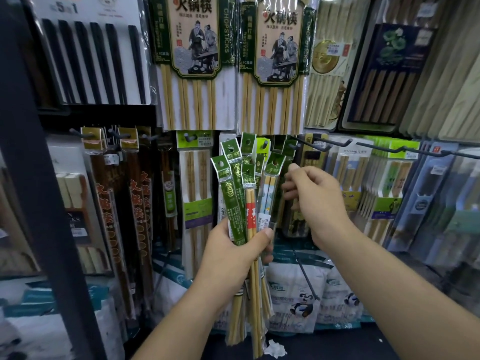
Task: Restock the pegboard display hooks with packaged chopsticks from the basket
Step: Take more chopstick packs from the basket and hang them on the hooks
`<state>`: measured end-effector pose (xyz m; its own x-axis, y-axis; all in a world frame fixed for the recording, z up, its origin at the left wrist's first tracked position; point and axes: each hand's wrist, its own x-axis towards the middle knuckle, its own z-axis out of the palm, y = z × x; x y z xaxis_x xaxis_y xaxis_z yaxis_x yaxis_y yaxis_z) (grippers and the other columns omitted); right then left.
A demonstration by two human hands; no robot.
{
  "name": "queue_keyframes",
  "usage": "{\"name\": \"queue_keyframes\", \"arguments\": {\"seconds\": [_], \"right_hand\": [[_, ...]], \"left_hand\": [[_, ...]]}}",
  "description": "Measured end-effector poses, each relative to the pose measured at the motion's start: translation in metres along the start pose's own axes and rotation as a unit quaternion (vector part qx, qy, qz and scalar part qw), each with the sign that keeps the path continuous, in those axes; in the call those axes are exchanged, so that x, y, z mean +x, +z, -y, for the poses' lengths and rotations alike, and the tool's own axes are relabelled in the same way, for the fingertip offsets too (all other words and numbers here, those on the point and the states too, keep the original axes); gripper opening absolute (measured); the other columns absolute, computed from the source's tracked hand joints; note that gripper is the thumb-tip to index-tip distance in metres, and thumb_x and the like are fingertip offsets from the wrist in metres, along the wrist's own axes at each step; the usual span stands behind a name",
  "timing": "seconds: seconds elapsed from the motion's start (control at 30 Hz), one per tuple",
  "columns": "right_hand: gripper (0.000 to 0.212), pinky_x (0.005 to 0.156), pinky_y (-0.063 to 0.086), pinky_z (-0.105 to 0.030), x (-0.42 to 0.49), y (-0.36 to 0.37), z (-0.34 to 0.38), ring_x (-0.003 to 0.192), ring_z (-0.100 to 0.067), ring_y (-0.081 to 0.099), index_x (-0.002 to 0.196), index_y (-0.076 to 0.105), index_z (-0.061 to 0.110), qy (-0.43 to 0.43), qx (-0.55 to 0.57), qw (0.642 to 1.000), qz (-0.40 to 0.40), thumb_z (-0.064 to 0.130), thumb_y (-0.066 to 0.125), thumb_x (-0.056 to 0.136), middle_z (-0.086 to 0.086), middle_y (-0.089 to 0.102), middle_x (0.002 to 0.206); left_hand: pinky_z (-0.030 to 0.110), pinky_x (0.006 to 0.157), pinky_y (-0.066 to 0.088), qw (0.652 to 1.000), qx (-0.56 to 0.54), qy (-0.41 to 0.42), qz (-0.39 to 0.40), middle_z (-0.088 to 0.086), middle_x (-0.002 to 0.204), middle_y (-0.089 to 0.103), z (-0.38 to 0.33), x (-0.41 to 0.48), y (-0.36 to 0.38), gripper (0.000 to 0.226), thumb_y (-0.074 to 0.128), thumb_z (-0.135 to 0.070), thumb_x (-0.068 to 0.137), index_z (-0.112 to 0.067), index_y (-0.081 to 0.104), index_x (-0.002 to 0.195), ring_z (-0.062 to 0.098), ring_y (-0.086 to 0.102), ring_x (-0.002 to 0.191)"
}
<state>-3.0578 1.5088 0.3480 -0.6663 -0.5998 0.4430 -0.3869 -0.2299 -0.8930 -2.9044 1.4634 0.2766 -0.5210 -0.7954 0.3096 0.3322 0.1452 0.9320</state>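
The left hand (235, 245) is closed around a fanned bundle of chopstick packs (244, 193), gripping them near mid-length, thumb across the front. The packs stand roughly upright; their green header cards with punched holes splay out at the top, and the bamboo ends hang below the fist. The right hand (315, 196) is just beside the bundle's right edge, fingers curled, thumb and forefinger pressed together on the rightmost pack (272, 175), whose header sits close to a peg tip.

No basket is in view. The pegboard wall serves as the holder: a full upper row of large hot-pot chopstick cards (193, 48), with black chopsticks (91, 61) at far left and boxed sets at far right. On the lower row, dark lacquered pairs (135, 203) hang at left and pale bamboo packs (196, 190) next to the bundle.

To the right of the hands, two long bare hooks (327, 144) jut forward, their upturned tips free. A dark upright post (39, 178) bounds the left side. Below, bagged goods with panda prints (298, 294) fill the shelf.
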Motion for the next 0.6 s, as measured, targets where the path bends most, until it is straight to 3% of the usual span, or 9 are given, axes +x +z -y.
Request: {"name": "queue_keyframes", "arguments": {"seconds": [0.13,0.23,0.33,0.5,0.6], "right_hand": [[0.024,0.056,0.048,-0.016,-0.026,0.000,0.007,0.068,-0.003,0.062,0.080,0.074,0.028,-0.068,0.024,0.992,0.102,0.029,0.061,0.101,0.008,0.070,0.075],[0.014,0.061,0.050,-0.016,-0.030,0.003,0.010,0.070,-0.004,0.062,0.087,0.073,0.030,-0.093,0.004,0.991,0.094,0.024,0.067,0.097,0.006,0.068,0.074],[0.016,0.064,0.053,-0.024,-0.028,0.004,0.013,0.069,-0.006,0.059,0.085,0.072,0.033,-0.088,0.009,0.992,0.086,0.026,0.065,0.099,0.010,0.065,0.071],[0.032,0.052,0.047,-0.020,-0.020,0.000,0.019,0.061,-0.004,0.057,0.073,0.073,0.031,-0.036,0.076,0.994,0.069,0.023,0.060,0.101,0.009,0.063,0.067],[0.032,0.060,0.045,-0.029,-0.006,-0.004,0.024,0.064,-0.014,0.052,0.071,0.071,0.027,-0.034,0.079,0.996,0.023,0.026,0.060,0.100,0.000,0.057,0.068]], "left_hand": [[0.044,0.075,0.064,1.000,0.024,0.017,-0.009,0.002,0.086,0.078,0.000,-0.001,0.001,0.014,0.081,-0.026,0.084,-0.037,0.073,0.085,0.023,0.077,0.081],[0.037,0.072,0.064,1.000,0.018,0.023,-0.005,0.003,0.088,0.078,-0.001,-0.002,0.002,0.015,0.080,-0.022,0.085,-0.035,0.073,0.087,0.023,0.077,0.082],[0.026,0.068,0.061,1.000,0.011,0.021,0.005,0.004,0.090,0.078,0.001,-0.004,0.003,0.018,0.079,-0.015,0.090,-0.032,0.073,0.088,0.021,0.077,0.081],[0.023,0.072,0.060,1.000,0.019,0.015,0.011,-0.001,0.093,0.080,0.003,-0.004,0.003,0.011,0.081,-0.030,0.084,-0.033,0.074,0.092,0.015,0.077,0.086],[0.031,0.078,0.062,1.000,0.016,-0.001,-0.005,-0.001,0.093,0.079,0.006,-0.001,0.000,0.021,0.082,-0.045,0.075,-0.033,0.073,0.090,0.017,0.078,0.088]]}}
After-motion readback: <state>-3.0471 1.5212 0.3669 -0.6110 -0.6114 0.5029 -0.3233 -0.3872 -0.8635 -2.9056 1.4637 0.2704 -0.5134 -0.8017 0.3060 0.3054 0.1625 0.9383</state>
